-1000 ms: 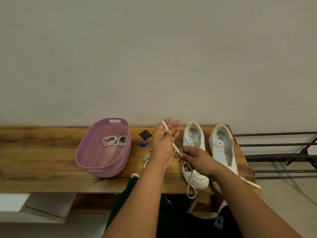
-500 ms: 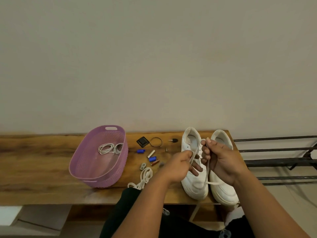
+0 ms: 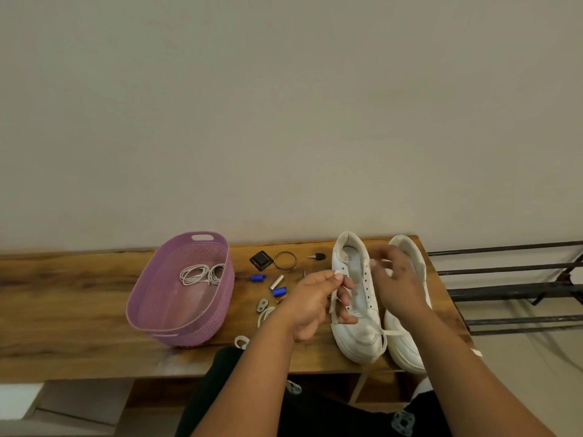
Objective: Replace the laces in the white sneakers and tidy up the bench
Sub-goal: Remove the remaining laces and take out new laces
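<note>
Half a second ago both hands met over the left sneaker's (image 3: 358, 298) tongue; now they have drawn apart. The left hand (image 3: 310, 305) keeps its grip pinched on the white lace (image 3: 333, 302) beside the eyelets, while the right hand (image 3: 399, 283) has moved off over the right sneaker (image 3: 407, 345), fingers loosely spread; whether it holds the lace's other end is blurred, and I cannot tell. Both sneakers stand side by side at the tabletop's (image 3: 63, 313) right end. The purple basket (image 3: 202, 329) at centre-left holds coiled white laces (image 3: 202, 274). Small blue caps (image 3: 258, 278), a black square piece (image 3: 261, 260) and a ring (image 3: 285, 260) lie between basket and sneakers.
</note>
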